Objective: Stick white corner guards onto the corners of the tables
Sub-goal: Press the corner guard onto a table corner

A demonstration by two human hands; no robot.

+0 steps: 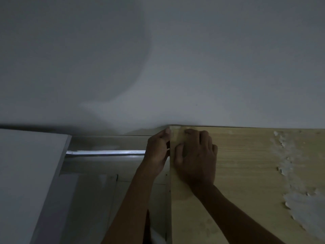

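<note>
Just right of centre in the lower half of the frame, both hands meet at the far left corner of a wood-grain table [246, 173], where it butts against a pale wall [158, 59]. A pale, slightly glossy patch sits right on that corner — most likely the corner guard [175, 129], though the dim light leaves its outline uncertain. The left hand [157, 152] wraps the table's side edge from the left, fingers curled against it and the thumb tip up by the corner. The right hand [195, 159] lies on the tabletop with fingers bent, fingertips pressing down near the patch; whether it pinches anything cannot be told. This looks like the pressing-on step: the guard seated and being squeezed so the adhesive takes. The next move likely calls for firm, even pressure on top and side faces, then letting go gently so the guard does not lift. A white panel [26, 173] fills the lower left; peeled patches [290, 173] scar the tabletop at right.
</note>
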